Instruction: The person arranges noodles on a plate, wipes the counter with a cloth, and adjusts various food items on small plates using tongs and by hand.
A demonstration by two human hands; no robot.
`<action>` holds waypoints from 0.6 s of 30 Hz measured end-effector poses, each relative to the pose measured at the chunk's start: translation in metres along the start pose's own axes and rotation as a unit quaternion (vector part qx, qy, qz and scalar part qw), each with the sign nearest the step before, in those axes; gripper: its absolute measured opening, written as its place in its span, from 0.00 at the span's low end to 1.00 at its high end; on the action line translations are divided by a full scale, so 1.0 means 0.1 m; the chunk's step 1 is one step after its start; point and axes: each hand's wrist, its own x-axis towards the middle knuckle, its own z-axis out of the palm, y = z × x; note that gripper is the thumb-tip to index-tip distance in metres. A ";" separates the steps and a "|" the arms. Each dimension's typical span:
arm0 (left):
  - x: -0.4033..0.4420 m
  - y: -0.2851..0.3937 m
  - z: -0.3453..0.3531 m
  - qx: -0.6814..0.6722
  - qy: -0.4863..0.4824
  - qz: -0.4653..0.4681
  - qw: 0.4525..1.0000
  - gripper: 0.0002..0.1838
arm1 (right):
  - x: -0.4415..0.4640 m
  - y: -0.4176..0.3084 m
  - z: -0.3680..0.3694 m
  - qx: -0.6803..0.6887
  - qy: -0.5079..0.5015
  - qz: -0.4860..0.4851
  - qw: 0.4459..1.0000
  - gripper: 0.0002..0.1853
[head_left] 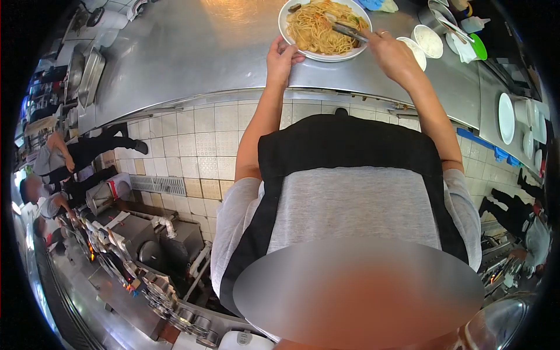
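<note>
A white plate (284, 30) heaped with noodles (318, 29) rests on the steel counter in front of me. My left hand (282, 60) grips the plate's near-left rim, fingers at its edge. Metal tongs (352, 31) are in my right hand (394, 55), which is closed around them from the right side. The tongs' tips reach into the noodles near the middle of the heap. Bits of vegetable and a dark piece show among the noodles.
Two white bowls (429, 42) stand right of the plate, one filled with something white. Beyond are a metal pot (431, 17) and a green item (478, 46). White plates (506, 118) lie far right. Co-workers (58, 151) stand at left near stoves with flames; others are at right.
</note>
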 end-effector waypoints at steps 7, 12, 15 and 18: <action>0.00 -0.02 0.01 -0.012 0.016 -0.003 1.000 0.28 | 0.11 -0.08 0.39 0.017 -0.085 0.025 0.996 0.15; -0.02 0.02 0.02 0.005 0.014 -0.006 1.000 0.29 | 0.14 -0.23 0.35 0.002 -0.069 -0.004 0.998 0.14; -0.01 0.01 0.02 0.009 0.012 -0.004 1.000 0.29 | 0.05 -0.07 0.05 -0.033 -0.049 -0.016 0.998 0.15; 0.00 0.02 0.03 -0.006 0.015 -0.007 1.000 0.29 | -0.05 0.19 -0.15 -0.050 -0.026 0.020 0.998 0.16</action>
